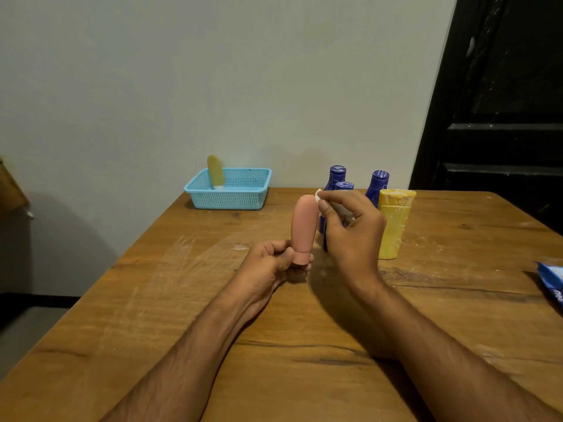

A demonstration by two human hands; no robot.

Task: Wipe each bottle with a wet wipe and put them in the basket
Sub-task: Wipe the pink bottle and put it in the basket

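The pink bottle (304,226) stands cap-down and nearly upright, held just above the middle of the bench (152,300), with its rounded end up. The left hand (268,263) has a narrow grip on it: thumb and fingers are curled round the cap at the bottom. The right hand (350,233) pinches a white wipe (319,197) between thumb and fingertips, a tight grip, and presses the wipe against the upper right side of the bottle near its top. Just behind the right hand stand three blue bottles (377,184) in a close group, partly hidden by the hand, and a yellow bottle (394,223) stands upright just to their right. Farther back on the left, at the far edge of the bench against the wall (152,86), sits the blue basket (228,196), well apart from the hands. A tan bottle (215,172) leans inside it, its top rising above the rim. At the right edge of the bench lies a blue pack (551,281), only partly in view. A dark door (502,102) fills the upper right corner.
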